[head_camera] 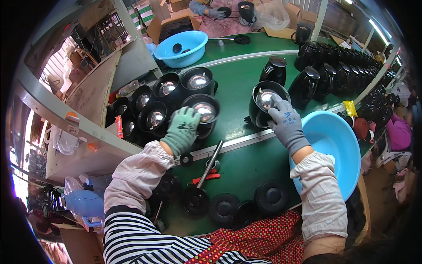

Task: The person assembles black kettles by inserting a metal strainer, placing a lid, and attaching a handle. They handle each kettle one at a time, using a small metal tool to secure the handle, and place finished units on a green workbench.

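Note:
My left hand [183, 128], in a green work glove, is at the near left side of a black mug [211, 123] with a shiny metal dome inside. This mug looks blurred, and my thumb is hidden. To the right, my right hand [286, 122] wears a grey printed glove and grips the near rim of another black mug [255, 105], fingers over the edge. That mug leans slightly and has a handle low on its left. Behind my left hand stand several similar open mugs [155, 118], mouths up.
A blue basin [349, 151] sits at my right; another basin [197, 46] stands across the green conveyor [237, 71]. Upside-down mugs [305, 84] line the right. Before me lie a metal rod [211, 163], a red-handled tool [206, 178] and black lids [224, 207]. A co-worker's gloved hand [216, 13] holds a black disc.

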Action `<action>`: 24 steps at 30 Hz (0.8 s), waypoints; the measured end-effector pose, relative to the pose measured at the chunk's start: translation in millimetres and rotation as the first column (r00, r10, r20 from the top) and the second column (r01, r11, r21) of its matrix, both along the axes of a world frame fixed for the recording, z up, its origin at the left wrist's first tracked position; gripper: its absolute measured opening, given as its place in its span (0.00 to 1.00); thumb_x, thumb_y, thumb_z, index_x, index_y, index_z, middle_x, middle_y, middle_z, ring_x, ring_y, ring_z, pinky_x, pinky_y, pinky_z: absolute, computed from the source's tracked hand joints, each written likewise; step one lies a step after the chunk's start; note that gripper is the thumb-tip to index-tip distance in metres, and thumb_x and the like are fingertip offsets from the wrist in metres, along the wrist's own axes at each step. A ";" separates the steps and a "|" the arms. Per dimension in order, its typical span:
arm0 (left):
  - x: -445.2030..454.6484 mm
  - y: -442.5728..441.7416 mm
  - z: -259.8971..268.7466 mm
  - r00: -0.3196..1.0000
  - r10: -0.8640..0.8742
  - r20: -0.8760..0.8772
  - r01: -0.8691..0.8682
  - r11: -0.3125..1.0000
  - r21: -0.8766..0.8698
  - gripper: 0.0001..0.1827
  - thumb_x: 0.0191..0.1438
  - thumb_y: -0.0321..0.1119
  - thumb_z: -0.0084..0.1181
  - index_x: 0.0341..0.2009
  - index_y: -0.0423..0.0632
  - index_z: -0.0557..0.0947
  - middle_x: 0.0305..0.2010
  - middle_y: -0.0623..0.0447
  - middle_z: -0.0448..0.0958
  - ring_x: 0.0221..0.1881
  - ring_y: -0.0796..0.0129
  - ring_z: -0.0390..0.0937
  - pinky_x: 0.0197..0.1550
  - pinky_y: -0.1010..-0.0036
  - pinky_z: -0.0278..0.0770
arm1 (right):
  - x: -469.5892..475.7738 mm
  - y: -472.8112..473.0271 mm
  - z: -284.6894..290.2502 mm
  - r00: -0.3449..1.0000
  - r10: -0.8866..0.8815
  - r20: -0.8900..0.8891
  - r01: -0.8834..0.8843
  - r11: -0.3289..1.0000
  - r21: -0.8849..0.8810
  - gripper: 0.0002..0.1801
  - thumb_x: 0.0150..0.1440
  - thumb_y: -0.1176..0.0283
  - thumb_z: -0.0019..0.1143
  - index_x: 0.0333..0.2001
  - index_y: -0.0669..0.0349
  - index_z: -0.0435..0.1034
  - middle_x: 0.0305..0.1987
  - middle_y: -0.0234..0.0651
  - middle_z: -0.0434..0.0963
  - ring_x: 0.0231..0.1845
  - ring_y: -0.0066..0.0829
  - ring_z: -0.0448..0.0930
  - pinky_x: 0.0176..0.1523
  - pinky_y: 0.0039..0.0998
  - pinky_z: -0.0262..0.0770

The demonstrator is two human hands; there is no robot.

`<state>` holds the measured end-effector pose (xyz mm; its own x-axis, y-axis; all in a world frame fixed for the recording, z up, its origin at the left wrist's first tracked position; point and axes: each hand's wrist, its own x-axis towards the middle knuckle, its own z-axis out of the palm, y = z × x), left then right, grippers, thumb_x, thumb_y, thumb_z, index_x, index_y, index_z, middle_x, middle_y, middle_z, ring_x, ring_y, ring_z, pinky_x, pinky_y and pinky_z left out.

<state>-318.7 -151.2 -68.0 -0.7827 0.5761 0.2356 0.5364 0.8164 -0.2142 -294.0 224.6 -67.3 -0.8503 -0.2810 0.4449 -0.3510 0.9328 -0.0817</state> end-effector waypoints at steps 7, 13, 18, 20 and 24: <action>13.1 -39.4 -17.2 0.972 0.212 0.102 -0.208 0.977 -0.048 0.32 0.50 0.48 0.77 0.55 0.49 0.81 0.56 0.43 0.77 0.58 0.49 0.76 0.57 0.55 0.76 | 105.0 -4.9 88.0 0.984 0.160 -0.078 -0.168 0.979 -0.117 0.17 0.44 0.73 0.76 0.36 0.61 0.74 0.71 0.47 0.76 0.61 0.51 0.81 0.59 0.44 0.81; 15.0 -30.4 -10.5 0.962 0.226 0.150 -0.232 0.973 0.021 0.35 0.49 0.48 0.77 0.57 0.44 0.79 0.55 0.42 0.76 0.59 0.47 0.74 0.62 0.54 0.73 | 203.4 -18.9 137.2 0.984 0.161 -0.073 -0.169 0.978 -0.123 0.17 0.43 0.72 0.78 0.33 0.62 0.74 0.69 0.50 0.77 0.63 0.54 0.82 0.60 0.43 0.82; 40.5 -21.2 -2.4 0.979 0.184 0.087 -0.193 0.973 0.123 0.53 0.50 0.52 0.77 0.73 0.40 0.66 0.73 0.35 0.65 0.75 0.36 0.60 0.76 0.46 0.61 | 269.3 -32.1 162.5 0.983 0.163 -0.089 -0.173 0.979 -0.112 0.18 0.44 0.73 0.80 0.32 0.64 0.73 0.67 0.56 0.77 0.60 0.58 0.83 0.58 0.45 0.83; 63.8 -18.9 -6.5 0.980 0.161 0.120 -0.186 0.952 0.242 0.55 0.50 0.53 0.77 0.75 0.43 0.64 0.78 0.35 0.60 0.79 0.34 0.55 0.77 0.44 0.58 | 293.5 -37.6 169.0 0.985 0.157 -0.072 -0.167 0.970 -0.177 0.19 0.44 0.75 0.80 0.32 0.65 0.72 0.66 0.58 0.77 0.59 0.60 0.83 0.59 0.47 0.82; 144.9 -8.2 -27.7 0.516 -0.541 0.664 -0.393 0.539 0.745 0.40 0.62 0.46 0.71 0.73 0.45 0.70 0.68 0.40 0.75 0.66 0.49 0.77 0.66 0.53 0.77 | 338.0 -51.3 177.4 0.977 0.190 -0.101 -0.204 0.968 -0.149 0.20 0.42 0.73 0.79 0.31 0.64 0.70 0.65 0.54 0.78 0.59 0.60 0.83 0.57 0.48 0.84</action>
<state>-173.8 -159.4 -95.7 -0.8096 0.5821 -0.0747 0.1191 0.2876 0.9503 44.0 173.3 110.2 -0.7422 -0.3594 0.5656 -0.5385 0.8223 -0.1841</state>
